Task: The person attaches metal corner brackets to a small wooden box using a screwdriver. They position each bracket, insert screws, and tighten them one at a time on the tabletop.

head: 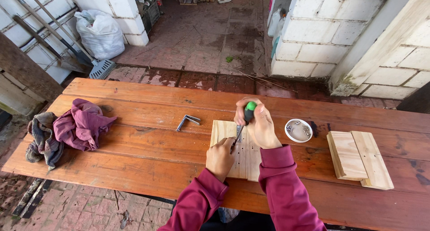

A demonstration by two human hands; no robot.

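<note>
At the far left of the wooden tabletop (134, 164) lies a heap of crumpled cloths (67, 132), grey under magenta. Further right, a small metal angle bracket (187, 121) rests alone on the planks, well apart from the cloths. Next comes a pale wooden board (222, 130) lying flat near the tabletop's middle. The left hand (220, 157) sits on this board, its grip pinched together at the screwdriver's tip, though what it pinches is too small to tell. Just beside it, the right hand (260, 125) has its grip clamped around the green-handled screwdriver (246, 118), which stands nearly upright with its blade down on the board. Both sleeves are magenta. Right of the hands, a small white dish (298, 130) holds a few screws. At the right end, two pale wooden boards (359, 158) lie stacked, one overlapping the other.
</note>
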